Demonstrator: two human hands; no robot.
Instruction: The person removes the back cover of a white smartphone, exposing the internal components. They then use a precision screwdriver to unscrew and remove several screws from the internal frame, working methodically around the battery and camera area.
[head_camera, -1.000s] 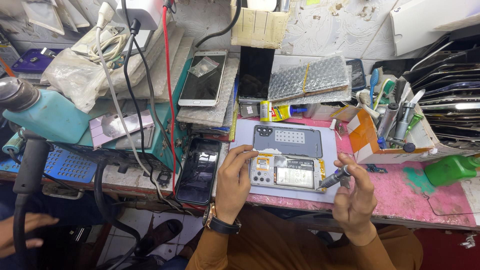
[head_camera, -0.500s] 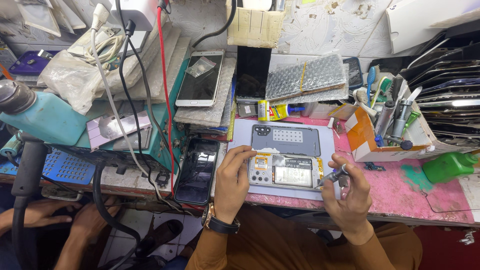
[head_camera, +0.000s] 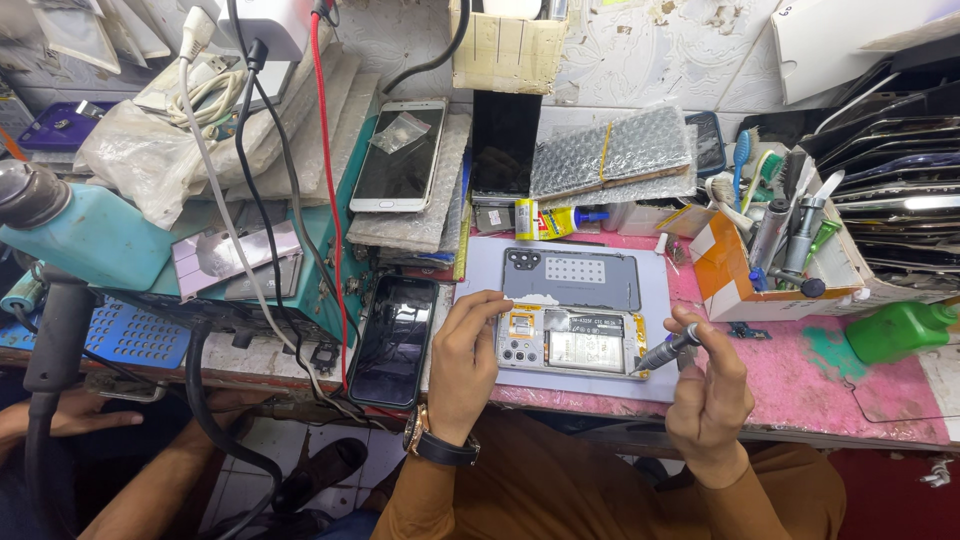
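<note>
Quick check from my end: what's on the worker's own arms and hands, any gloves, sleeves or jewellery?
No gloves: both hands are bare. The left hand has a wristwatch with a dark strap and gold-toned case. Brown-orange sleeves cover both forearms up to the wrists. The right hand shows no watch or ring.

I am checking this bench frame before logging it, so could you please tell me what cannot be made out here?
- Screwdriver tip in the head view: too small to see whether it touches the opened phone.
- Opened phone's left edge: covered by the left hand.
- Right hand palm side: turned away.
- Green bottle: its top is too small to make out.
</note>
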